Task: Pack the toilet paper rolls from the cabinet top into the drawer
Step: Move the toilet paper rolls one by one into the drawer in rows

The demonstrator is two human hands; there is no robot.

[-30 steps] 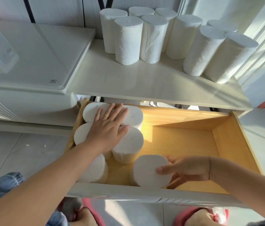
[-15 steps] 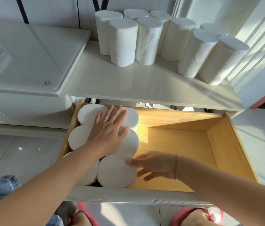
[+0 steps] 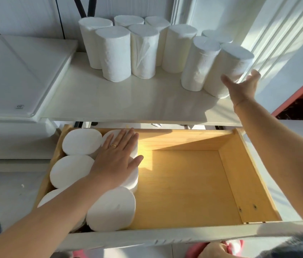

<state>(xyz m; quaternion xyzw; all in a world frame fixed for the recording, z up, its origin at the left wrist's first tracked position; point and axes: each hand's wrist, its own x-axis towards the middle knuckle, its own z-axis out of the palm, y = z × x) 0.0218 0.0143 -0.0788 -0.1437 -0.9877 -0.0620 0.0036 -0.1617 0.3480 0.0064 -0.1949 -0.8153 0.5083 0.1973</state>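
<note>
Drawer (image 3: 249, 183) front is nearest, w/ six or so packed rolls (image 3: 110, 208) stood on end along its left side; right half is bare wood. Left hand (image 3: 117, 159) is laid flat on them, fingers spread, nothing gripped. Farther back, cabinet top (image 3: 109, 101) is loaded w/ upright rolls, long axis vertical. Right hand (image 3: 243, 86) is nearer those, spread wide and cupped against the rightmost roll (image 3: 225, 69), grip not yet closed, so prob. lifted next.

White cabinet top (image 3: 94, 101): nine rolls (image 3: 115, 53) standing upright, clustered at back and right. Open wooden drawer (image 3: 188, 183) below: rolls on end packed at left side, right side bare wood.
</note>
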